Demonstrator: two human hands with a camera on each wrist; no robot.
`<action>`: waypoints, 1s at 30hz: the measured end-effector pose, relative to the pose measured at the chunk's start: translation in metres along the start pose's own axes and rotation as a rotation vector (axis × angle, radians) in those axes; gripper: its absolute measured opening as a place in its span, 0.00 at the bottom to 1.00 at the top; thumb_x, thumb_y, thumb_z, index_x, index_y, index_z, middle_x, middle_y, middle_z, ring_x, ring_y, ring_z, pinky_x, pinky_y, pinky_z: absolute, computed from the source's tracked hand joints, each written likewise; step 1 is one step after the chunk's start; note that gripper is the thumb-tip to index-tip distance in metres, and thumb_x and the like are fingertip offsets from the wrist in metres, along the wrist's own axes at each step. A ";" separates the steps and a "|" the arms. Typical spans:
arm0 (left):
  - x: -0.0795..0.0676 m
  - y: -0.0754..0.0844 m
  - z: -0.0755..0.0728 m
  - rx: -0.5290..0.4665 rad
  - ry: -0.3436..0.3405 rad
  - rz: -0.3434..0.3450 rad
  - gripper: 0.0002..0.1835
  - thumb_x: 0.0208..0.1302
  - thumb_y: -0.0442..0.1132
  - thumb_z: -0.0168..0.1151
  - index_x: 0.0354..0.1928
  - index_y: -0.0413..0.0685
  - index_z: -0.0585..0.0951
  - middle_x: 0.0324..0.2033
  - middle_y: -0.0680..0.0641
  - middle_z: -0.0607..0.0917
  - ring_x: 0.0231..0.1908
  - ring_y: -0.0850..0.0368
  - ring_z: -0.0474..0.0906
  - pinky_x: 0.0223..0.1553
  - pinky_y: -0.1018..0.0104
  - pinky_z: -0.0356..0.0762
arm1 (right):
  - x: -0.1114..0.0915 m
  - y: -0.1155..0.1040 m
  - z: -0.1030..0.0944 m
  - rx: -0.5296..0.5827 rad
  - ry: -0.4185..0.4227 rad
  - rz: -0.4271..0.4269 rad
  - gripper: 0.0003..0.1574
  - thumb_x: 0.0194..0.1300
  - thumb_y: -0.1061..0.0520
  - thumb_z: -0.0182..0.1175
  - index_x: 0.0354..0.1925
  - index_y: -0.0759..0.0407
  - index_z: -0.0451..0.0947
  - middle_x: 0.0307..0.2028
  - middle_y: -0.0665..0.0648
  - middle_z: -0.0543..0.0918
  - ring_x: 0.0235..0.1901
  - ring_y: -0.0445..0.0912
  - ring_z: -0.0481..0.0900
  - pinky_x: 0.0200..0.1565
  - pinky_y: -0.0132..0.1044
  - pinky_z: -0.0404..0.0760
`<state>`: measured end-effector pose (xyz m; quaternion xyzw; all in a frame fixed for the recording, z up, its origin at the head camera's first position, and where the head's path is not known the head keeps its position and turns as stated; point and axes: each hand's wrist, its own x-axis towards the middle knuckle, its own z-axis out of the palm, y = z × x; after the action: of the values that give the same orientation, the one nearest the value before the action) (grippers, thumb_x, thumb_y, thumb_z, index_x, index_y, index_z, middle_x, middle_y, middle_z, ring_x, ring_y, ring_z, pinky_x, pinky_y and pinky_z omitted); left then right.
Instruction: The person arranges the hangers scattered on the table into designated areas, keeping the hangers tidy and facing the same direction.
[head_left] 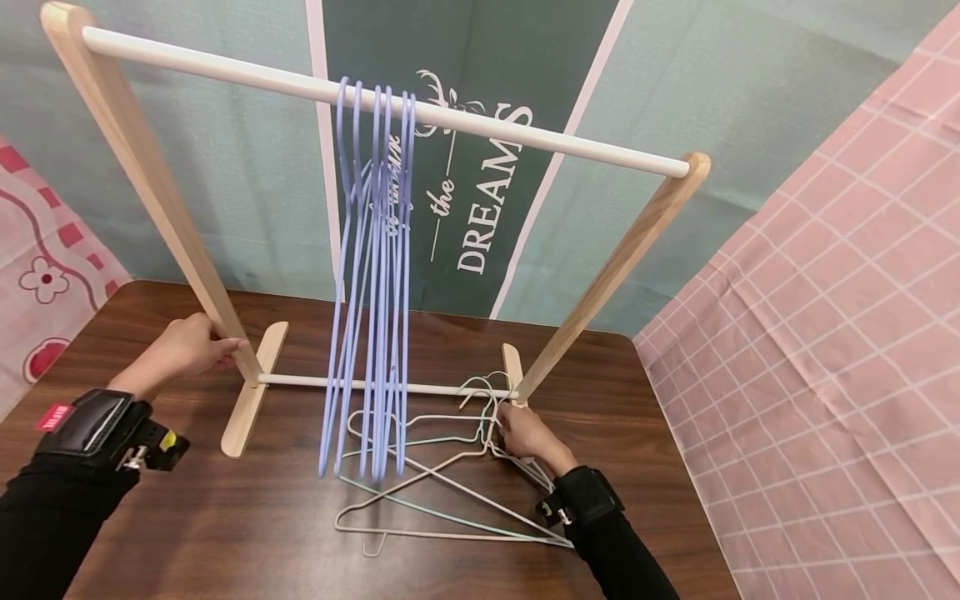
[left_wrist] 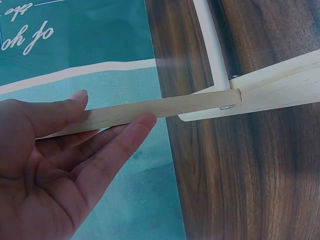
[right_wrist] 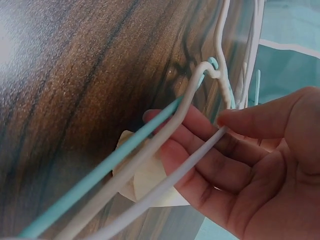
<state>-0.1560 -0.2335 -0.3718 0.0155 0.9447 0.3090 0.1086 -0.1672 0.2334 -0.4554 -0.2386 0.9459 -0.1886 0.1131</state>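
My left hand [head_left: 191,343] holds the left wooden post [head_left: 142,167] of a clothes rack low down, thumb and fingertips on either side of it in the left wrist view. At the rack's right foot, my right hand [head_left: 528,433] pinches a pale grey-white hanger [right_wrist: 190,162] near its neck. A teal hanger [right_wrist: 125,147] and a beige hanger [right_wrist: 150,145] lie across the same fingers, their hooks bunched together. These hangers spread flat toward the left over the table. Several periwinkle hangers [head_left: 386,179] hang from the white top bar [head_left: 525,131], left of its middle.
The rack's left foot [head_left: 243,421] and right wooden post [head_left: 615,267] stand on the dark wood table [head_left: 225,517]. A white lower bar [head_left: 300,381] joins the posts. A green printed curtain [head_left: 255,208] hangs behind, and a pink checked cloth [head_left: 840,292] covers the right side.
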 end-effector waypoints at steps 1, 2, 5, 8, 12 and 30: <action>0.000 0.000 0.000 0.001 0.001 0.001 0.18 0.65 0.39 0.53 0.31 0.25 0.79 0.16 0.51 0.79 0.18 0.59 0.74 0.21 0.64 0.67 | 0.000 0.000 0.000 0.002 -0.001 -0.002 0.11 0.52 0.72 0.54 0.24 0.61 0.65 0.12 0.49 0.71 0.13 0.41 0.72 0.17 0.30 0.66; 0.000 0.000 0.000 0.002 0.002 0.001 0.18 0.65 0.39 0.53 0.31 0.25 0.79 0.16 0.52 0.79 0.18 0.59 0.74 0.21 0.64 0.68 | 0.000 0.000 0.000 0.005 -0.005 0.002 0.10 0.53 0.72 0.54 0.24 0.61 0.65 0.12 0.49 0.72 0.13 0.41 0.72 0.17 0.30 0.66; 0.001 0.001 0.001 0.002 0.003 -0.003 0.18 0.65 0.39 0.53 0.31 0.25 0.78 0.16 0.51 0.79 0.19 0.59 0.74 0.22 0.64 0.68 | 0.000 0.001 -0.001 0.001 -0.003 -0.012 0.08 0.52 0.71 0.54 0.24 0.62 0.66 0.12 0.50 0.71 0.14 0.41 0.71 0.18 0.30 0.66; 0.001 0.001 0.001 -0.004 -0.001 -0.007 0.18 0.65 0.39 0.53 0.32 0.24 0.78 0.16 0.51 0.79 0.19 0.59 0.74 0.21 0.64 0.68 | 0.000 0.001 -0.003 -0.003 -0.006 -0.010 0.07 0.52 0.71 0.54 0.25 0.63 0.67 0.13 0.50 0.71 0.15 0.41 0.70 0.19 0.31 0.67; 0.000 0.000 0.002 -0.011 -0.003 -0.007 0.18 0.65 0.39 0.53 0.33 0.23 0.77 0.16 0.51 0.79 0.19 0.59 0.74 0.21 0.64 0.67 | 0.002 0.000 -0.007 -0.016 0.016 -0.002 0.07 0.51 0.71 0.57 0.24 0.62 0.70 0.16 0.49 0.70 0.17 0.42 0.69 0.21 0.32 0.68; 0.001 0.000 -0.001 -0.043 -0.010 0.008 0.20 0.65 0.38 0.53 0.36 0.19 0.75 0.18 0.49 0.81 0.21 0.58 0.77 0.21 0.64 0.73 | -0.003 -0.013 -0.026 -0.022 0.080 0.019 0.13 0.43 0.71 0.61 0.17 0.57 0.69 0.14 0.44 0.63 0.16 0.38 0.62 0.22 0.29 0.60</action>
<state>-0.1569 -0.2337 -0.3714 0.0184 0.9373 0.3294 0.1126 -0.1674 0.2326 -0.4261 -0.2230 0.9540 -0.1863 0.0745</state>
